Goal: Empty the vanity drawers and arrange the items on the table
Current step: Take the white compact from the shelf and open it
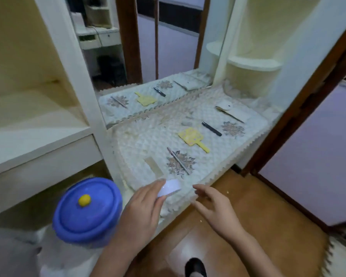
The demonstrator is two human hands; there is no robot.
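The left hand is gripping a small white item well nearer than the yellow hand mirror, right at the table rim, while the right hand is hovering open beside it, so releasing here is risking a tumble to the floor.

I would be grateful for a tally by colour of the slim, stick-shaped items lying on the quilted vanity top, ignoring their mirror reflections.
Black pen: 1
Greyish stick: 1
Golden-brown stick: 1
Total: 3
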